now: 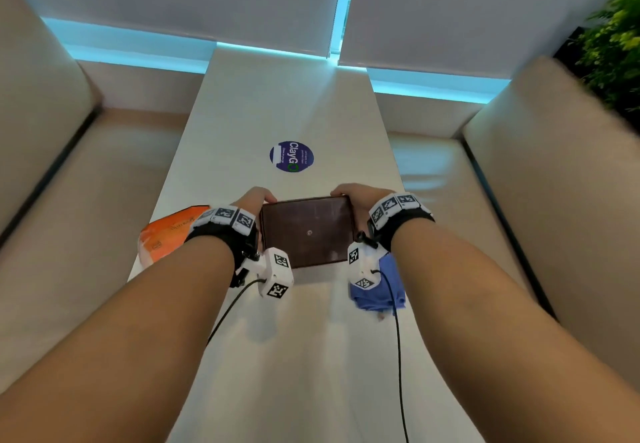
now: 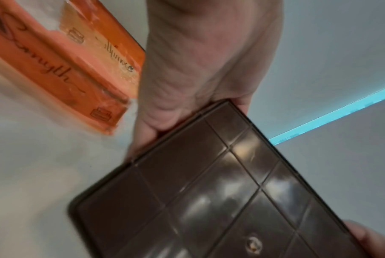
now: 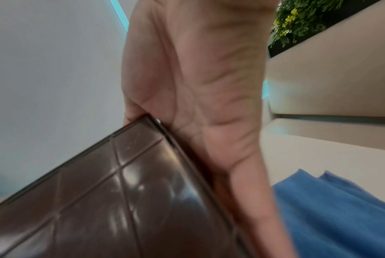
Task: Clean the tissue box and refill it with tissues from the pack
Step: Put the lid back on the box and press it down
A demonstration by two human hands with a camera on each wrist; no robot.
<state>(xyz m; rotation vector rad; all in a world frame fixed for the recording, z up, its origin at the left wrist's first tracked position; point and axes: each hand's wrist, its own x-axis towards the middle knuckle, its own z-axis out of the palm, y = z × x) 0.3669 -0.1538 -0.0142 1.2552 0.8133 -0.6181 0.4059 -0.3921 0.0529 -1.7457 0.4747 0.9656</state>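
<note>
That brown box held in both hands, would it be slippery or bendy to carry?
Probably stiff: the brown box keeps straight edges and flat ribbed panels between the left hand and right hand. Its glossy, reflective surface suggests it may be somewhat slippery. It is likely hard plastic, so not floppy.

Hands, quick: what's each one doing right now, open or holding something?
Left hand: closed, gripping the left end of the brown tissue box.
Right hand: closed, gripping the box's right end.
</note>
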